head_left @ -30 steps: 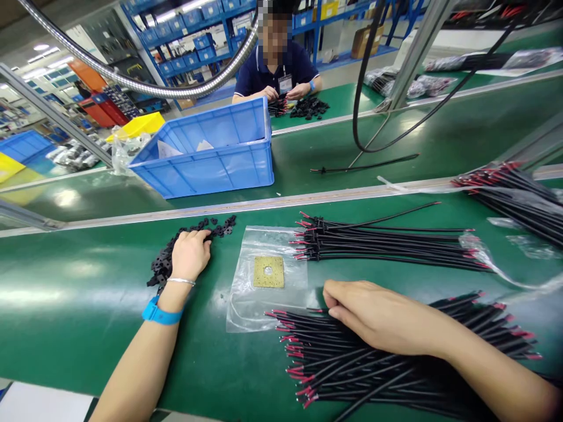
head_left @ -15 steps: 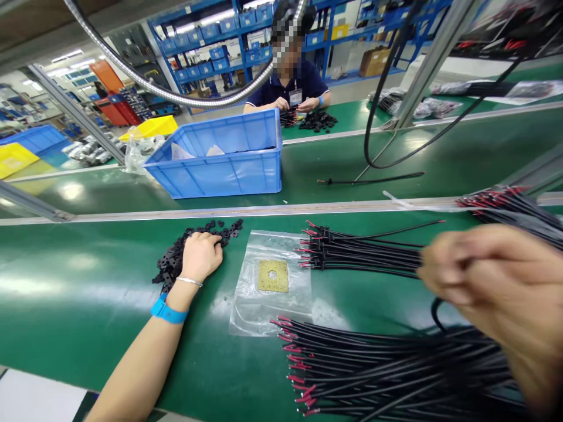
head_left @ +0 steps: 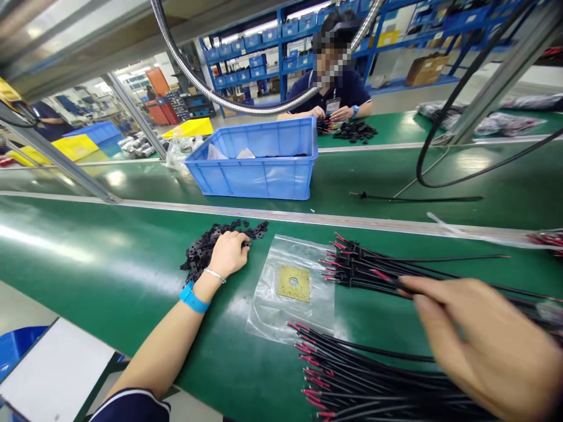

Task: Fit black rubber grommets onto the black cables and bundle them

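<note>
My left hand (head_left: 229, 255), fingers curled, is at the right side of a heap of small black plastic parts (head_left: 200, 253). A dark bit shows between its thumb and forefinger, apparently one of those parts. My right hand (head_left: 479, 334), partly blurred, pinches a black cable (head_left: 398, 282) near its red-wired end, which points left. Behind that cable lies a bunch of black cables (head_left: 369, 264), with black pieces fitted near their red ends. A larger bunch of cables (head_left: 373, 375) with red ends lies nearer me, partly beneath my right hand.
Between my hands a yellowish square plate with a hole (head_left: 287, 287) lies on a clear plastic bag (head_left: 268, 316). Beyond the metal rail (head_left: 272, 214) stands a blue bin (head_left: 259, 179). A single cable (head_left: 422, 198) lies farther back. A person (head_left: 338, 99) works across the bench.
The view has swung left, so the bench appears shifted right. My right hand has turned from a blurred fist, and the cable's red end now shows at its fingertips. My left hand stays by the heap.
</note>
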`<action>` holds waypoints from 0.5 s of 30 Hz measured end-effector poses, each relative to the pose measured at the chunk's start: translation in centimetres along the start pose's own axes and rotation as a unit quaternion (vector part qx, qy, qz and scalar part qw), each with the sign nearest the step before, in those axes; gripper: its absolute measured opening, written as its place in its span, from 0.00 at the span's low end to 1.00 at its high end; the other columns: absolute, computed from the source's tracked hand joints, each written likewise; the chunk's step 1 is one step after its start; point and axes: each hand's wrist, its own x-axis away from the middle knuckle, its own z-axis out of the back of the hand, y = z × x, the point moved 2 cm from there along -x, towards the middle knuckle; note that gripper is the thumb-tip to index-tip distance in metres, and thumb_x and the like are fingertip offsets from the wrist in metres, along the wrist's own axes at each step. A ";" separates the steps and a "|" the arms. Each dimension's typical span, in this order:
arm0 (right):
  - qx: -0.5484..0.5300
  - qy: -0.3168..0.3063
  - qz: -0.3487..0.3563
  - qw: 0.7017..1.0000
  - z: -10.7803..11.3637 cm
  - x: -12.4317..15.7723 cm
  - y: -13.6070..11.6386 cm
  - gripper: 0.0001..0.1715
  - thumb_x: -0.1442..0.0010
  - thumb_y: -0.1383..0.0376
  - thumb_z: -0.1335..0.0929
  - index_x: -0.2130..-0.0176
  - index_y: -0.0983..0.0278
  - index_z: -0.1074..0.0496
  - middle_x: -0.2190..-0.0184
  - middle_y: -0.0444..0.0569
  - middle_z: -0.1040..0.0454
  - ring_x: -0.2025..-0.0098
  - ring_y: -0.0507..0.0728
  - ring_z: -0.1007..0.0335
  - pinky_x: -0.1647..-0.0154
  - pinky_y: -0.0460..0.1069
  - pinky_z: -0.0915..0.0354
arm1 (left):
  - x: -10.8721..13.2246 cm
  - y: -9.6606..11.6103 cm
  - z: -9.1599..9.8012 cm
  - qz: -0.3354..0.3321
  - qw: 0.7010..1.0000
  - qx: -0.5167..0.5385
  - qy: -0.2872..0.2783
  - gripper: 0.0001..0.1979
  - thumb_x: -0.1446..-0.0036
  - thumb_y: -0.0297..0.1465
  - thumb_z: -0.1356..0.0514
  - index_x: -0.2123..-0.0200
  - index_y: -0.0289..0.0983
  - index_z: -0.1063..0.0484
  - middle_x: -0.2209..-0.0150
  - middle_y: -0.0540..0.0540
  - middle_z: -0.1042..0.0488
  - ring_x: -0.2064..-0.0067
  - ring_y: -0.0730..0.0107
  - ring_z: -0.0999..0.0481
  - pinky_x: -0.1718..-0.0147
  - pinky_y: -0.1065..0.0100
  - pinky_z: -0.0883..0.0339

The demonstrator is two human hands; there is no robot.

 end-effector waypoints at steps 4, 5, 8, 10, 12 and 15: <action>-0.073 -0.067 0.044 0.994 -4.8 0.1 -0.4 0.13 0.34 0.69 0.39 0.50 0.66 0.31 0.66 0.50 0.25 0.67 0.54 0.29 0.64 0.49 0.32 | 0.6 0.9 0.1 0.007 0.992 0.126 -0.001 0.07 0.47 0.28 0.40 0.62 0.37 0.27 0.69 0.46 0.22 0.65 0.62 0.21 0.61 0.60 0.27; -0.083 -0.079 0.045 0.992 -5.7 0.4 -0.6 0.14 0.34 0.69 0.39 0.50 0.65 0.31 0.64 0.49 0.24 0.66 0.54 0.27 0.63 0.49 0.31 | 0.9 1.4 0.0 0.000 0.986 0.164 -0.012 0.07 0.45 0.29 0.40 0.61 0.36 0.27 0.70 0.47 0.22 0.68 0.65 0.21 0.65 0.63 0.26; -0.091 -0.111 0.019 0.989 -7.1 1.2 -0.9 0.13 0.33 0.67 0.38 0.51 0.63 0.30 0.61 0.48 0.22 0.62 0.54 0.25 0.60 0.48 0.29 | 1.8 3.6 -0.8 -0.030 0.964 0.259 -0.053 0.09 0.43 0.31 0.40 0.60 0.33 0.26 0.69 0.45 0.20 0.71 0.67 0.20 0.70 0.66 0.24; -0.097 -0.130 -0.009 0.987 -7.3 1.4 -0.8 0.12 0.33 0.66 0.39 0.52 0.63 0.30 0.60 0.48 0.22 0.61 0.54 0.24 0.59 0.49 0.29 | 2.5 5.2 -1.4 -0.053 0.949 0.302 -0.069 0.09 0.42 0.31 0.40 0.61 0.32 0.24 0.66 0.43 0.20 0.70 0.67 0.19 0.70 0.66 0.23; -0.106 -0.142 -0.034 0.984 -7.3 1.4 -0.6 0.12 0.33 0.66 0.39 0.54 0.64 0.30 0.60 0.49 0.22 0.60 0.55 0.25 0.59 0.50 0.29 | 3.2 6.8 -2.0 -0.101 0.942 0.314 -0.065 0.08 0.42 0.29 0.41 0.62 0.35 0.22 0.64 0.43 0.20 0.68 0.68 0.20 0.67 0.66 0.24; -0.106 -0.145 -0.057 0.982 -7.3 1.1 -0.4 0.13 0.33 0.66 0.40 0.56 0.65 0.29 0.63 0.50 0.23 0.63 0.55 0.25 0.61 0.51 0.29 | 4.1 9.0 -2.5 -0.236 0.944 0.230 -0.021 0.11 0.40 0.24 0.44 0.59 0.39 0.22 0.63 0.45 0.21 0.62 0.69 0.22 0.61 0.66 0.26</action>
